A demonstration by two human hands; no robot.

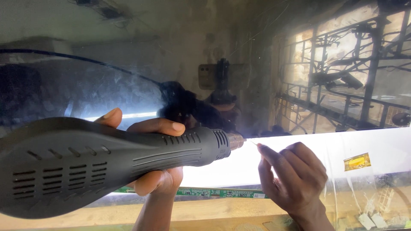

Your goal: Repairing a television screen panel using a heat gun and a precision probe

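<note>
Heat is going onto the edge of a large flat screen panel (128,77), judging from how the tools sit. The left hand (156,171) is wrapped around the barrel of a dark grey heat gun (98,160), fingers closed over the top and thumb beneath, so the grip looks firm. The gun lies nearly level, its metal nozzle (235,141) pointing right along the line where the dark glossy glass meets a bright white backlit strip (342,147).

The right hand (295,177) sits just beside the nozzle, its fingers pinched shut on something thin and pale right at the panel edge; whether that is a film, a ribbon or a fine tool is too small to tell. Hand and nozzle are near each other but not touching.

Below the lit strip runs a narrow green circuit board (222,193), and under that a wooden table (222,214). A small piece of yellow tape (356,161) sticks on the white strip further right.

The step in hand seems to be warming the seam while the pinched piece is teased away. The next move would call for a steady nozzle, kept off the fingertips, and a slow, even pull along the edge.
</note>
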